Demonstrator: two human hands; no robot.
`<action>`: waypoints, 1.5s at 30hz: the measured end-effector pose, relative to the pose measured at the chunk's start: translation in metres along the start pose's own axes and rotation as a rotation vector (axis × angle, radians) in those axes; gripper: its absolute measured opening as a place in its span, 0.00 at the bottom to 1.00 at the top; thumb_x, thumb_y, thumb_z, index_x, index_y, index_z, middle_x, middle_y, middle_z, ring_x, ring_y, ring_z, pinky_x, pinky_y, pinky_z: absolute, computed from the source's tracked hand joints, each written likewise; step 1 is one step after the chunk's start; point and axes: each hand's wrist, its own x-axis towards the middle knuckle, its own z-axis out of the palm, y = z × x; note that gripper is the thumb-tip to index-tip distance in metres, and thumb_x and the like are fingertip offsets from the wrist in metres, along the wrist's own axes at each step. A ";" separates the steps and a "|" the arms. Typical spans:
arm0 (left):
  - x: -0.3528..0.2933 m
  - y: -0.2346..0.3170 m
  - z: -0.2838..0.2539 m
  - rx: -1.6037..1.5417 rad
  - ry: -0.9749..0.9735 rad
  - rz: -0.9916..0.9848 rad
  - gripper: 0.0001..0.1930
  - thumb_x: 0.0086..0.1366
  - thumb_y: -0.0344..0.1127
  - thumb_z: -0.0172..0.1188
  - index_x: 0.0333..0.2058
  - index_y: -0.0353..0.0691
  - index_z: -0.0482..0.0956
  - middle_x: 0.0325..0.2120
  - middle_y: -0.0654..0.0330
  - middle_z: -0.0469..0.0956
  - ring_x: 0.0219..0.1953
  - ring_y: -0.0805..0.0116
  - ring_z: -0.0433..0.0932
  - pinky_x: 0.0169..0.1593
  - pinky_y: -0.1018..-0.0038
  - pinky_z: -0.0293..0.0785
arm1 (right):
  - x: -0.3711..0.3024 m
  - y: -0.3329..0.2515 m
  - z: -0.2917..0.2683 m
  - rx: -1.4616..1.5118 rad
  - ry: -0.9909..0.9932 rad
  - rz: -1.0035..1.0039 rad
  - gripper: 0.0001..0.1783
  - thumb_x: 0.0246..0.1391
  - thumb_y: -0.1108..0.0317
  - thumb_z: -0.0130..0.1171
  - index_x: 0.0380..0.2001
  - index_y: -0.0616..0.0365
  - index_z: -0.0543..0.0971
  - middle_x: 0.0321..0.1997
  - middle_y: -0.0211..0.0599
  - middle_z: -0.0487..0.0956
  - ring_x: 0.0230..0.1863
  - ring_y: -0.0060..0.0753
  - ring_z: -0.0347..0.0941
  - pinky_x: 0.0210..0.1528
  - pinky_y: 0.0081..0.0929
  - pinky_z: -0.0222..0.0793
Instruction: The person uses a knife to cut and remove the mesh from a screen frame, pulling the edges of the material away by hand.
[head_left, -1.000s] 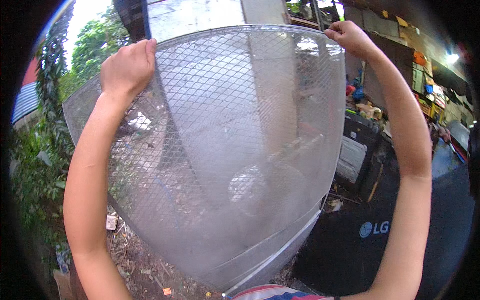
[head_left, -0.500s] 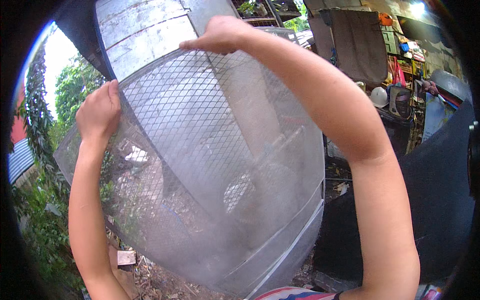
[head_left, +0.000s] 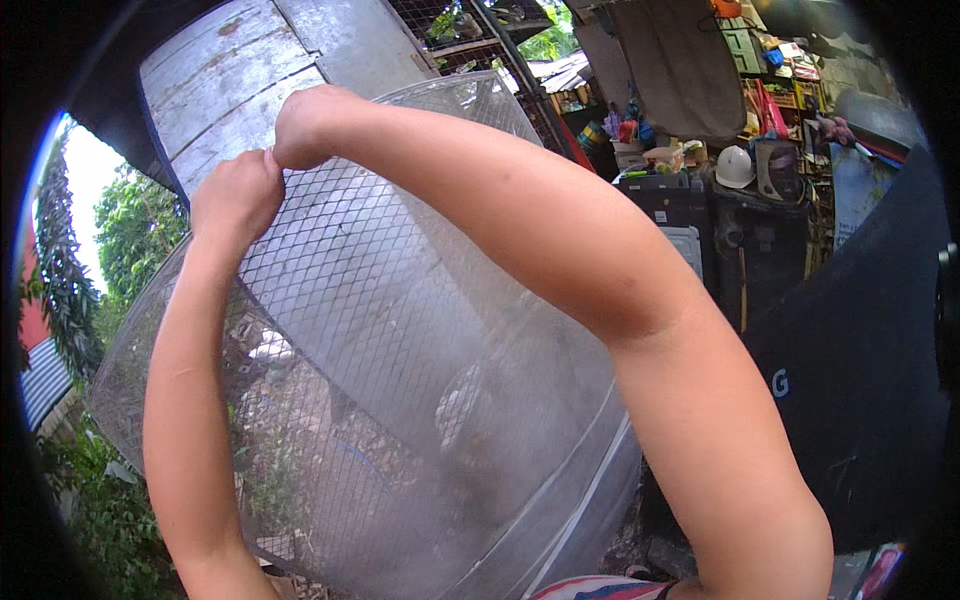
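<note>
A large see-through sheet of grey mesh (head_left: pixel 335 245) spreads in front of me, with wide diamond openings at the top and a finer, hazy look lower down. Its upper edge is pinched in my left hand (head_left: pixel 236 198), fingers closed. Close beside it, almost touching, my right hand (head_left: pixel 315 125) is also closed on the mesh edge, its arm bent across from the right. A pale band (head_left: pixel 585 500) runs along the lower right part of the sheet, near a striped cloth (head_left: pixel 600 588) at the bottom.
Behind the mesh stands a weathered pale panel (head_left: pixel 235 60). Green plants (head_left: pixel 130 500) grow at the left. On the right are a white hard hat (head_left: pixel 735 167), crowded shelves, a hanging brown cloth (head_left: pixel 680 70) and a large black sheet (head_left: pixel 840 380).
My right hand has moved left along the mesh's upper edge, right up to my left hand. My left hand has shifted slightly right, and the view has turned a little.
</note>
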 end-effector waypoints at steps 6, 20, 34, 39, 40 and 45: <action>-0.008 0.013 0.015 0.001 0.095 -0.021 0.27 0.72 0.52 0.33 0.38 0.42 0.81 0.36 0.44 0.81 0.41 0.41 0.78 0.46 0.50 0.73 | -0.022 0.025 0.009 0.133 0.198 -0.059 0.20 0.51 0.55 0.58 0.38 0.62 0.83 0.43 0.50 0.82 0.47 0.49 0.79 0.51 0.37 0.74; -0.014 -0.023 0.038 0.029 0.120 -0.089 0.27 0.72 0.53 0.33 0.36 0.40 0.79 0.34 0.44 0.80 0.40 0.40 0.78 0.44 0.49 0.73 | -0.050 0.216 -0.033 0.051 0.171 0.214 0.26 0.57 0.46 0.56 0.47 0.57 0.81 0.45 0.49 0.82 0.47 0.48 0.78 0.52 0.38 0.72; 0.020 0.017 0.031 0.025 0.298 0.115 0.25 0.70 0.52 0.38 0.43 0.39 0.79 0.40 0.45 0.80 0.46 0.44 0.78 0.51 0.54 0.72 | -0.015 0.124 0.013 -0.155 0.365 -0.125 0.10 0.49 0.71 0.56 0.33 0.61 0.83 0.38 0.52 0.82 0.42 0.53 0.80 0.45 0.42 0.76; 0.074 0.113 0.034 0.008 0.048 0.140 0.23 0.69 0.49 0.41 0.47 0.39 0.77 0.41 0.45 0.80 0.46 0.45 0.78 0.52 0.55 0.72 | 0.000 0.138 0.014 -0.275 0.345 -0.143 0.14 0.50 0.64 0.58 0.40 0.54 0.84 0.45 0.44 0.82 0.46 0.44 0.80 0.47 0.38 0.76; 0.082 0.123 0.032 0.057 -0.055 0.147 0.23 0.69 0.50 0.40 0.48 0.41 0.77 0.41 0.46 0.81 0.46 0.46 0.79 0.52 0.55 0.73 | 0.000 0.136 0.011 -0.283 0.319 -0.076 0.17 0.50 0.59 0.61 0.42 0.52 0.84 0.48 0.41 0.82 0.49 0.41 0.79 0.49 0.37 0.75; 0.078 0.150 0.051 -0.029 0.096 0.091 0.22 0.71 0.50 0.37 0.44 0.43 0.77 0.37 0.42 0.80 0.42 0.40 0.79 0.47 0.50 0.74 | -0.017 0.168 0.005 -0.235 0.192 0.003 0.21 0.51 0.53 0.62 0.46 0.49 0.82 0.49 0.40 0.81 0.51 0.40 0.78 0.51 0.38 0.74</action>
